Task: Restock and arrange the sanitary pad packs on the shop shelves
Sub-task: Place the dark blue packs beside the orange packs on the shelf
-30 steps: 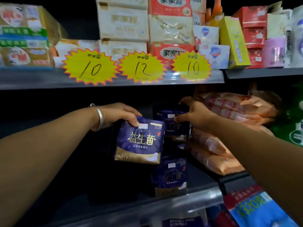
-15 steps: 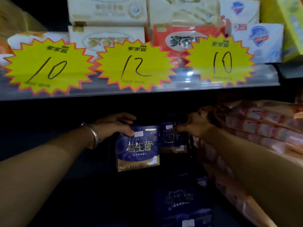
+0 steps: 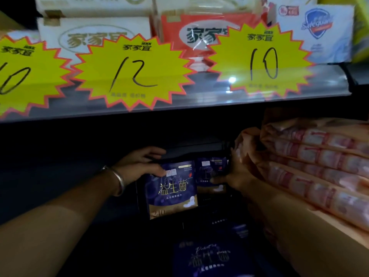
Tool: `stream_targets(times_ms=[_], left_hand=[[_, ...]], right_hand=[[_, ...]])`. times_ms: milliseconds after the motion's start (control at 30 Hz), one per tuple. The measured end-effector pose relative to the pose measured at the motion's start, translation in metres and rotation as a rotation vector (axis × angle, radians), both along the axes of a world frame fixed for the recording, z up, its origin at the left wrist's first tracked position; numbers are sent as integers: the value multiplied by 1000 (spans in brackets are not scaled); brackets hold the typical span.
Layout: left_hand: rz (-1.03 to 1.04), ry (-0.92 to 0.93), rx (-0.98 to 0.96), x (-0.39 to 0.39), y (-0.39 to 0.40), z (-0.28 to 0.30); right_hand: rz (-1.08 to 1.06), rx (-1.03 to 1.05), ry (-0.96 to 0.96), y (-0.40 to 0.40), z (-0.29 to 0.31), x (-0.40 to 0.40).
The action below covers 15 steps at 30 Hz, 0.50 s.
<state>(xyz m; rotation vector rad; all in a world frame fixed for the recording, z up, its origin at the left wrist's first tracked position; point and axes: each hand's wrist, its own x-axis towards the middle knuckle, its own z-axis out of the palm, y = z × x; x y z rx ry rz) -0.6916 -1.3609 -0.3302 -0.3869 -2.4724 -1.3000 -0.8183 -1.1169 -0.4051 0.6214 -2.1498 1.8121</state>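
Deep in the dim shelf I see my left hand [image 3: 139, 166] pinching a purple pack [image 3: 172, 188] upright by its top, my right hand [image 3: 233, 176] pinching its neighbour [image 3: 211, 172]; either pack could topple forward off such shallow grips.

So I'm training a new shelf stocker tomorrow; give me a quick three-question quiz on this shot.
1. True or false: the left hand grips the dark blue pad pack by its top edge.
2. Which number is on the middle yellow price tag? A) 10 B) 12 C) 15
3. What lies stacked on the right of the right hand?

Key: 1 true; 2 B; 3 orange pad packs.
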Motion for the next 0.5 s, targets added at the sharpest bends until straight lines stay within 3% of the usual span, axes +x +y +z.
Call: stream_targets(times_ms=[167,300,400,500], left_hand=[[16,25,26,0,1,0],[16,32,47,-3,-4,1],[17,33,52,-5,-7,1],[27,30,58,-6,-9,0]], right_hand=[[-74,3,-142,-7,0,-8],[-147,136,-138,-10,4,-16],[-248,380,-66,-14,9,-15],[-325,443,-42,-20,7,-18]])
